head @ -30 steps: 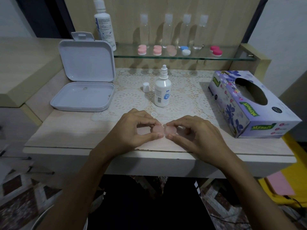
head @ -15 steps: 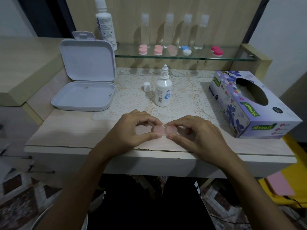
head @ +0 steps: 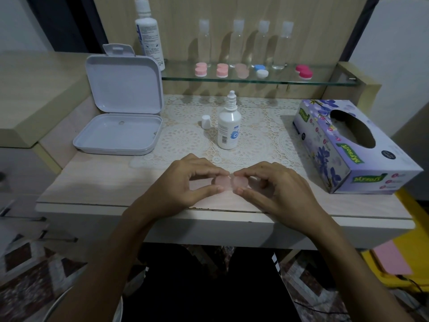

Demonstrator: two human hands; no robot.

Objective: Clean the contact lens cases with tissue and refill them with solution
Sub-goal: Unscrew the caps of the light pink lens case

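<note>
1. Contact lens case point(head: 228, 183), pale pink, twin-capped, sitting low on the table point(head: 92, 182) near its front edge, pinched at both ends: left hand point(head: 185, 184) curled round the left cap, right hand point(head: 276, 189) curled round the right cap, thumbs at 6 o'clock of each cap, forefingers at 12.
2. Likely light, stiff plastic with smooth round caps; probably slippery if wet. Best taken by the cap rims, one cap per hand, as now. Whether caps are being loosened or tightened: cannot tell.
3. Solution bottle point(head: 228, 126) upright at 12 o'clock of the hands, uncapped, its small white cap point(head: 206, 122) just beside at 10 o'clock.
4. Tissue box point(head: 352, 147) at 2 o'clock, no tissue showing at the opening; open white case point(head: 120, 117) at 10 o'clock, lid raised.
5. Lace mat point(head: 255, 135) under the bottle, pale wood-look table beneath.
6. Glass shelf point(head: 325, 77) at 12 o'clock behind, bearing more lens cases point(head: 241, 70), four clear bottles point(head: 260, 45) and a large white bottle point(head: 149, 33).
7. Dim room; patterned floor below.
</note>
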